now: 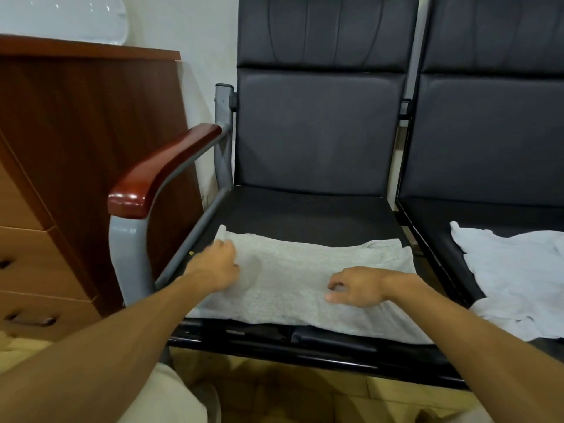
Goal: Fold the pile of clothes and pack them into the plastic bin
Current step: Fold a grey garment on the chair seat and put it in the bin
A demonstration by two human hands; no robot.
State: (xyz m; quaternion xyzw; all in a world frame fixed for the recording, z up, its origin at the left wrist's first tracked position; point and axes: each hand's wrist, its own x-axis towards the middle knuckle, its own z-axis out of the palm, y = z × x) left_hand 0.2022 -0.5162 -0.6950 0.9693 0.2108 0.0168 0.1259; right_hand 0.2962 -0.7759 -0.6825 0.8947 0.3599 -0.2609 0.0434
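A light grey garment (293,279) lies spread flat on the front of the left black seat (305,212). My left hand (215,265) is at the garment's left edge and pinches its far left corner, which stands up a little above my fingers. On the middle right of the garment rests my right hand (357,286), fingers bent with their tips on the cloth and the thumb stretched out. A pile of white clothes (515,270) lies crumpled on the neighbouring seat to the right.
A red-brown wooden armrest (161,169) on a grey metal frame borders the seat on the left. Beyond it stands a wooden drawer cabinet (61,178) with a translucent plastic object (61,16) on top. The black backrests rise behind, with tiled floor below.
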